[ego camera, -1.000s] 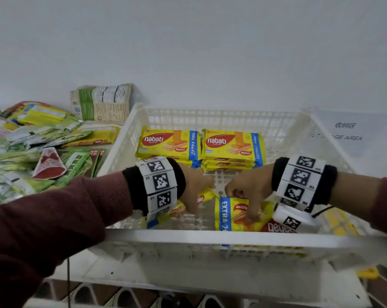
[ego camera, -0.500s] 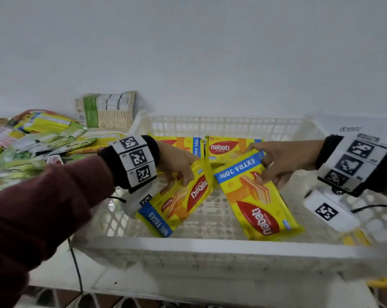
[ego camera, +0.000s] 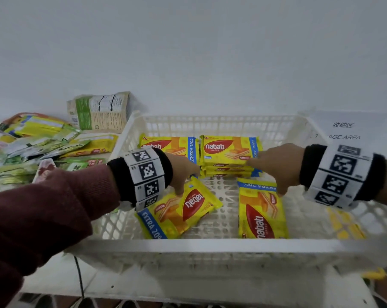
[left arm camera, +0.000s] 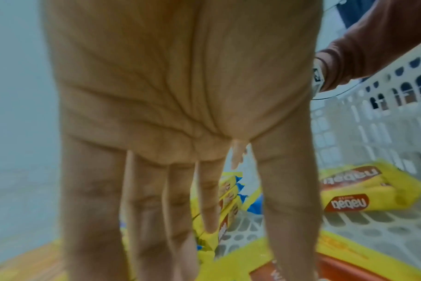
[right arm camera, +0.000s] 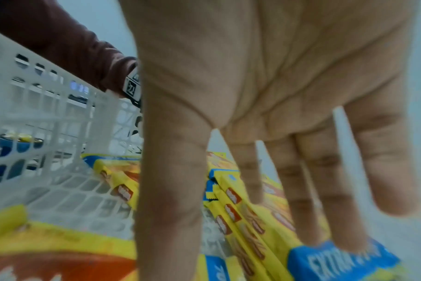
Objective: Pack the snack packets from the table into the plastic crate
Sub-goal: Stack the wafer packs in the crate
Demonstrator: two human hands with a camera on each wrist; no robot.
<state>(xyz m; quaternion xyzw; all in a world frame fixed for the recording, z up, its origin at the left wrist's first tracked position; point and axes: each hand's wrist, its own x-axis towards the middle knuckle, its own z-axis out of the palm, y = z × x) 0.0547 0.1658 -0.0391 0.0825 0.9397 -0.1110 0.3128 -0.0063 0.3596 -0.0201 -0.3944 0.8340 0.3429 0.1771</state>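
White table against pale wall, plastic crate, loose snack packets

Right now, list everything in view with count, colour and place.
plastic crate: one, white, centre of table.
stacked wafer packets: two piles, yellow, crate's far side.
loose wafer packets: two, yellow, flat on the crate floor, near side.
mixed snack packets: a heap, mostly green and yellow, on the table left of the crate.
paper sign: one, white, behind the crate's right corner.
left hand: fingers straight, over the left loose packet.
right hand: fingers straight, over the right one.
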